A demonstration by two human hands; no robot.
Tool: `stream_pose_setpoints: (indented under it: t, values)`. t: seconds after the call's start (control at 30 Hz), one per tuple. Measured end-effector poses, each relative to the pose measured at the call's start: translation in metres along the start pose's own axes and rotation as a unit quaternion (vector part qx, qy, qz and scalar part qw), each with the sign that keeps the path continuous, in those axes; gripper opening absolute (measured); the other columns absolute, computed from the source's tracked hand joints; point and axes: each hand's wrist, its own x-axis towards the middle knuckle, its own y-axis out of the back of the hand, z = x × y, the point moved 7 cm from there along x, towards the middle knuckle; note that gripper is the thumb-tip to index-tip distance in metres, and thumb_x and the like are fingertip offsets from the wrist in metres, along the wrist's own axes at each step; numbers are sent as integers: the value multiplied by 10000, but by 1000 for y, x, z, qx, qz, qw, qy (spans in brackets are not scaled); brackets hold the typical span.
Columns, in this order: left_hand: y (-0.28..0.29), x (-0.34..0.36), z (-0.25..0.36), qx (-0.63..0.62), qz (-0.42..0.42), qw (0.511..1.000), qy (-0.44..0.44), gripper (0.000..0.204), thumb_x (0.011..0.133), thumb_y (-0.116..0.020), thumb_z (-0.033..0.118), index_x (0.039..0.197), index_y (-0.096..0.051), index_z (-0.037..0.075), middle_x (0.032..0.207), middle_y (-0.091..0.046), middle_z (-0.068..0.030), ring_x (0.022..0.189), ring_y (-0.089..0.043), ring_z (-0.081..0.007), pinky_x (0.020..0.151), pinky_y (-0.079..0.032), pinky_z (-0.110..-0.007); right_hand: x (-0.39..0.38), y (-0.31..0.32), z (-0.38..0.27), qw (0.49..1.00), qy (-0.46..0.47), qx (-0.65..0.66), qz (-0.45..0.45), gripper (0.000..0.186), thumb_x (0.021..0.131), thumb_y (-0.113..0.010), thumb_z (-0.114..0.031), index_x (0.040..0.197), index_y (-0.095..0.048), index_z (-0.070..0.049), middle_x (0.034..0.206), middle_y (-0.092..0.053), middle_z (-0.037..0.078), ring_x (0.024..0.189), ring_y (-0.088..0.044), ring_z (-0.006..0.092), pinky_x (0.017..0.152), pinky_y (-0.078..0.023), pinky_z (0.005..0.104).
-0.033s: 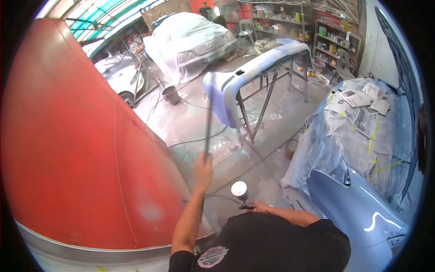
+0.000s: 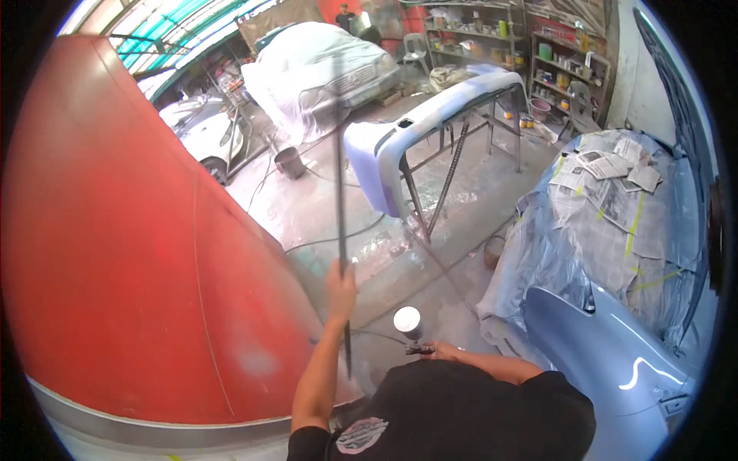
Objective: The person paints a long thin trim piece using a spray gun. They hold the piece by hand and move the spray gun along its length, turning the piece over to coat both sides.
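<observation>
Left hand (image 2: 342, 292): raised ahead of the chest, fingers wrapped round a dark rod (image 2: 340, 169) that runs nearly upright, with a long part above the fist and a shorter part below. Its top end blurs into the background; exact tip not readable.

Right hand (image 2: 441, 351): low, just ahead of the black shirt (image 2: 477, 411), clasped on a spray gun (image 2: 420, 349). A cup (image 2: 407, 320) with a round white top sits above the gun, about upright. Trigger finger hidden; cannot tell whether it presses.

Surroundings: red panel (image 2: 138, 230) to the left; car bumper (image 2: 369, 165) in white and violet on a metal stand (image 2: 448, 177) beyond the hands; glossy blue panel (image 2: 592, 346) to the right, below a car covered in plastic and newspaper (image 2: 607, 169).

Handling (judged): rod looks thin, light and fairly stiff; long enough to sway at the top, so a hold nearer its middle should balance better. Gun probably top-heavy if the cup is full, metal perhaps slippery when wet with paint. Best held by the handle, cup level, since tilting might spill it.
</observation>
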Motion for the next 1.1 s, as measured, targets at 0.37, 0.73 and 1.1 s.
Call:
stream_pose_setpoints:
  t: [0.37,0.73,1.1]
  values:
    - [-15,-63,-170,-23,7,992,122,286,996,-595,237,954,-660,-38,807,-686,-94,768,-650,-184,714,-499,-357,-13,69,-79,991,42,1,130,520,925,-719,-405,1314,-625,-72,1077,-730,215,993,-708,349,865,-534,431]
    - [-29,-52,-166,16,-34,993,113,312,1020,-549,247,1156,-589,-32,874,-683,-175,759,-656,-277,723,-505,-422,-17,50,-123,999,33,15,-3,508,947,-700,-415,1335,-616,-98,1038,-725,213,957,-693,319,852,-516,426]
    - [26,135,-108,82,48,993,72,374,927,-628,232,1153,-668,-64,672,-649,-189,562,-657,-296,574,-520,-438,-30,60,-138,994,62,84,42,450,945,-711,-350,1289,-639,-68,1093,-730,167,1028,-684,285,900,-508,402]
